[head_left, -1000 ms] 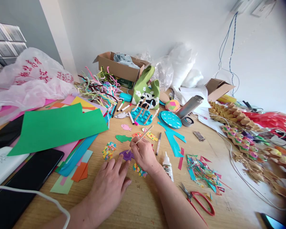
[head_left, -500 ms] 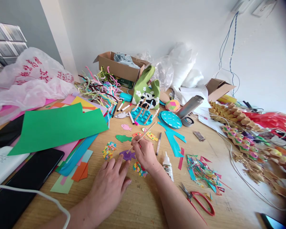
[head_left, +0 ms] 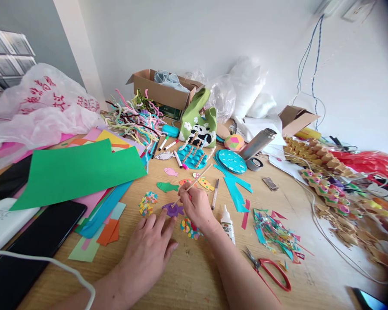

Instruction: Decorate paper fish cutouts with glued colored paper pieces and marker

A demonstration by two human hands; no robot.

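Here we find the purple fish (head_left: 176, 210) crosswise on the tabletop (head_left: 187, 280), touching the left hand (head_left: 148, 247), fingers spread; the right hand (head_left: 197, 209), nearer the tail, has fingers clamped on the stick (head_left: 199, 178).

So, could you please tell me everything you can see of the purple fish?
The purple fish is a thin cut-out that looks like paper, lying flat on the wooden table with its tail toward the right hand. The left hand touches its near side, partly covering it, and the tip of a thin stick held in the right hand appears to meet its body. Finer markings are unclear.
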